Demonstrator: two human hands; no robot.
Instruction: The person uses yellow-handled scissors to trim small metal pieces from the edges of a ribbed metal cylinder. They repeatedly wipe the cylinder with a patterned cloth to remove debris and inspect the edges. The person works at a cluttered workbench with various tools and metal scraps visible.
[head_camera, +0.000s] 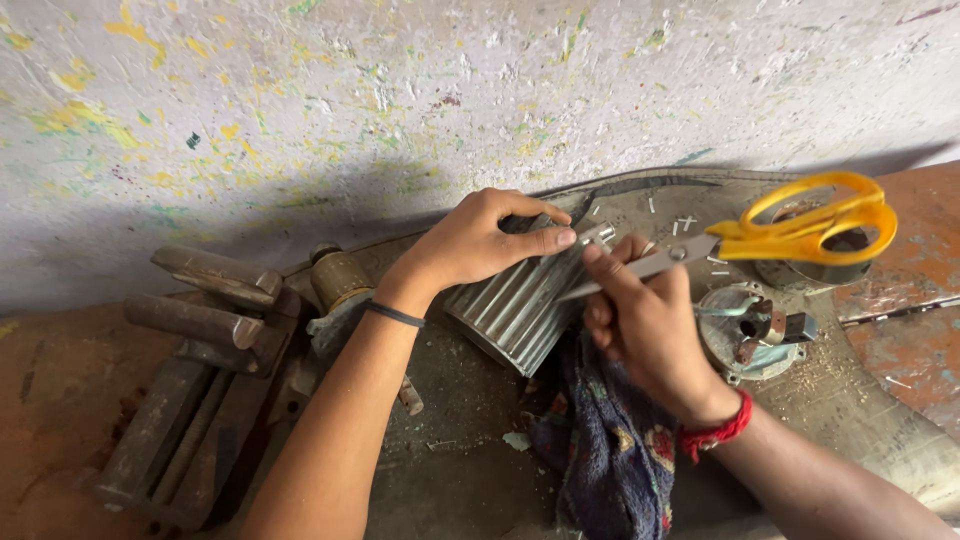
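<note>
My left hand (478, 240) grips the top end of a ribbed grey metal motor housing (520, 310) that lies tilted on the bench. My right hand (645, 325) holds the closed blades of yellow-handled scissors (800, 232), handles pointing away to the right, blade tip against the housing's upper rim near my left thumb. A dark patterned cloth (610, 450) lies under the housing and my right wrist.
A rusty bench vise (200, 340) stands at the left. A round metal end cover with small parts (755, 335) sits right of my right hand. Short white bits (685, 225) are scattered near the paint-flecked wall (400, 90). A brass-coloured cylinder (338, 278) lies behind my left wrist.
</note>
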